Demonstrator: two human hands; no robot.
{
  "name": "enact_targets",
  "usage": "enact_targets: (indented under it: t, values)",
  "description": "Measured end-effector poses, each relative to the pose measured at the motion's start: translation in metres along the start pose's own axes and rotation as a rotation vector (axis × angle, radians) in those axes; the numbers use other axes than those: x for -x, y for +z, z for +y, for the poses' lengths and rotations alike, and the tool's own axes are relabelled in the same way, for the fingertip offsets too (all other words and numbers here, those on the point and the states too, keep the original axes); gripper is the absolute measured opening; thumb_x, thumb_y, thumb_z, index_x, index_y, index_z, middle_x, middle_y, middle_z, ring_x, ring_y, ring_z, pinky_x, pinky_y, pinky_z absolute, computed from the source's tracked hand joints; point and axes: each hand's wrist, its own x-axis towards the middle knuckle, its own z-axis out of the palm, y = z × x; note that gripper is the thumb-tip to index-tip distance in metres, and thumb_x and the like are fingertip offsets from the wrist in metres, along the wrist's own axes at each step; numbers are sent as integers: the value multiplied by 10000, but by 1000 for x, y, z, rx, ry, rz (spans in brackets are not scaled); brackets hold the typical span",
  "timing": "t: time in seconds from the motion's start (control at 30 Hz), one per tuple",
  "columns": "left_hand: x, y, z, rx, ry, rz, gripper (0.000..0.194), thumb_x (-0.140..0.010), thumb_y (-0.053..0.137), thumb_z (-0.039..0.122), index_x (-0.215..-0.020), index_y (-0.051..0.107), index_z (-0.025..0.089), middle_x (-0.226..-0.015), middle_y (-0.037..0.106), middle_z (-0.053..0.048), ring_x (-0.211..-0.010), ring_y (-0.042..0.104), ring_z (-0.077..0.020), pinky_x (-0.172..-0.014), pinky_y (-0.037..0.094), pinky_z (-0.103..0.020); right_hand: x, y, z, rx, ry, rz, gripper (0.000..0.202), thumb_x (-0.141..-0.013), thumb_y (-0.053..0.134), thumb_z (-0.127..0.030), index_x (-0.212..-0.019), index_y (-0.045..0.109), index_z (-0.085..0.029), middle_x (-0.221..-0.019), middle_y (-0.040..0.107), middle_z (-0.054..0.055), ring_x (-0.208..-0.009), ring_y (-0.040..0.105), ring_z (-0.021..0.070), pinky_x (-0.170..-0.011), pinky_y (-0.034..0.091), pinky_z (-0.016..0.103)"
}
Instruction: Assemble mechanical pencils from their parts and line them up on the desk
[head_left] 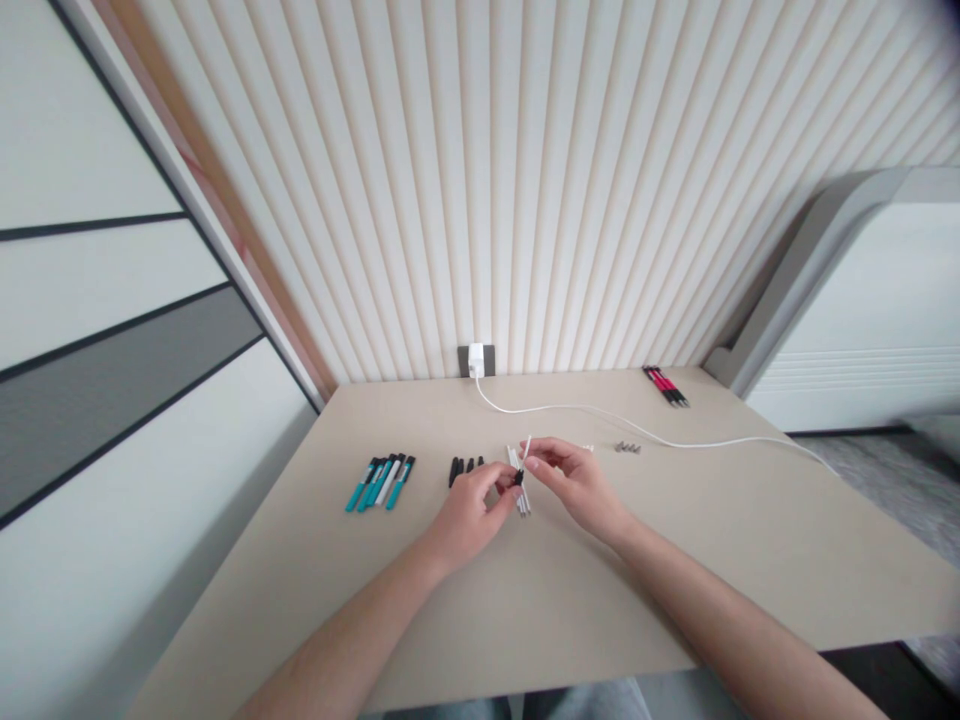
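Over the middle of the table, my left hand (471, 512) pinches a small black pen part (519, 478) between thumb and fingers. My right hand (581, 488) is closed at the fingertips on a thin white pen refill (527, 447), which points up and meets the black part at its lower end. Whether the refill is inside the black part cannot be made out. Beneath both hands lie several white refills (524, 507), partly covered by the fingers. Several short black pen parts (461, 468) lie in a row just beyond my left hand.
Teal tubes with black ends (381, 484) lie at left. Small metal pen tips (628, 448) and tiny white pieces (589, 448) sit right of my hands. Pink-and-black pens (666, 387) lie at the back. A white cable (585, 407) crosses the table (570, 610) from a wall charger (476, 360).
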Motion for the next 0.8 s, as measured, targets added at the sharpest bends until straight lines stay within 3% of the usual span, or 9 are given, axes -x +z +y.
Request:
enact_targets:
  t: [0.17, 0.43, 0.6, 0.8]
  values:
    - [0, 0, 0, 7, -3, 16, 140, -869, 548, 268, -947, 631, 187, -852, 694, -36, -766, 628, -160, -742, 483, -268, 0, -1, 0, 69, -13, 33, 300, -846, 607, -436, -1028, 683, -210, -988, 706, 68, -877, 631, 195, -816, 487, 345]
    - [0, 1, 1, 8, -3, 16, 111, -860, 554, 260, -914, 620, 188, -825, 682, -24, -737, 617, -148, -721, 482, -250, 0, 0, -2, 137, -7, 22, 256, -842, 608, -433, -868, 699, -195, -867, 714, 45, -799, 619, 181, -770, 475, 324]
    - [1, 3, 0, 26, -10, 4, 115, -868, 548, 263, -923, 619, 192, -824, 687, -20, -736, 616, -148, -727, 480, -252, -1, 0, 0, 139, -3, 26, 262, -834, 612, -440, -867, 701, -196, -865, 719, 48, -806, 625, 187, -778, 475, 329]
    - [1, 2, 2, 59, -32, -13, 129, -857, 560, 265, -928, 640, 192, -845, 706, -29, -737, 630, -154, -708, 484, -253, -4, -7, 1, 86, -21, 141, 288, -827, 612, -457, -921, 692, -196, -840, 704, 54, -758, 615, 178, -715, 483, 314]
